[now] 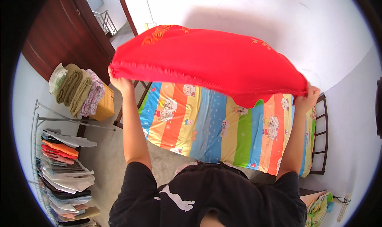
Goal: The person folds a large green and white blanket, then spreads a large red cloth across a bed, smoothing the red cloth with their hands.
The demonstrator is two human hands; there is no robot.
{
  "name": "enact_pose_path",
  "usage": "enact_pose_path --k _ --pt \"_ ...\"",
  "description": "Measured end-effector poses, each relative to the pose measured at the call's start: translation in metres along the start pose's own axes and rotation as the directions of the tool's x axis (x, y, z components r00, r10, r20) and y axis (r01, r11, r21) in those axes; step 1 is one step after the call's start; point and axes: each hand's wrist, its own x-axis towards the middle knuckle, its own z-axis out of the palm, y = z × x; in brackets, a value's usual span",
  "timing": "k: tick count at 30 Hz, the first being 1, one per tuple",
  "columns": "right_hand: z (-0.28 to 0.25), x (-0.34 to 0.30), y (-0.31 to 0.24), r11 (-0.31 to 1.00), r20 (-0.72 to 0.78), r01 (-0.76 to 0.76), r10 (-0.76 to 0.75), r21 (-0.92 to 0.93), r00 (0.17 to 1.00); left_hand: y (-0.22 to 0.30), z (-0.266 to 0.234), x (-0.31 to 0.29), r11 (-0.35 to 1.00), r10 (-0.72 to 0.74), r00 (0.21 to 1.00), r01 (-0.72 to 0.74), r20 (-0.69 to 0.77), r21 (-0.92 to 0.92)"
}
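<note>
A bright red cloth (211,60) with gold embroidery is stretched out in the air before me, bulging upward in the middle. Along its near edge runs a rough, fringe-like line. At the cloth's left corner, my left hand (120,83) is closed on the fabric. My right hand (309,97) grips the right corner at about the same height. Both arms reach forward, raised above the bed. Beneath the cloth lies a bedsheet (211,119) with colourful stripes and cartoon animals; the raised cloth hides its far part.
A dark metal bed frame (321,139) stands at the right wall. To the left, folded bedding (73,87) is stacked on a wooden cabinet (104,105). Below that, a metal rack (38,147) holds many hung clothes (65,171). A dark red door (59,32) is at the far left.
</note>
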Motion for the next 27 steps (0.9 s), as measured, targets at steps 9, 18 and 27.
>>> enact_pose_path --k 9,18,27 --pt "0.009 -0.169 -0.005 0.979 0.62 -0.193 0.115 0.06 0.776 -0.1 -0.159 -0.098 0.673 -0.056 0.998 0.038 -0.001 0.739" --pt "-0.013 -0.326 -0.003 0.956 0.935 -0.219 0.249 -0.196 0.252 -0.114 -0.23 -0.206 -0.143 -0.619 0.779 0.018 -0.103 0.99" --pt "-0.027 -0.378 0.002 0.946 0.956 -0.28 0.085 -0.166 -0.28 -0.101 -0.251 -0.284 -0.468 -0.825 0.494 -0.323 -0.276 0.822"
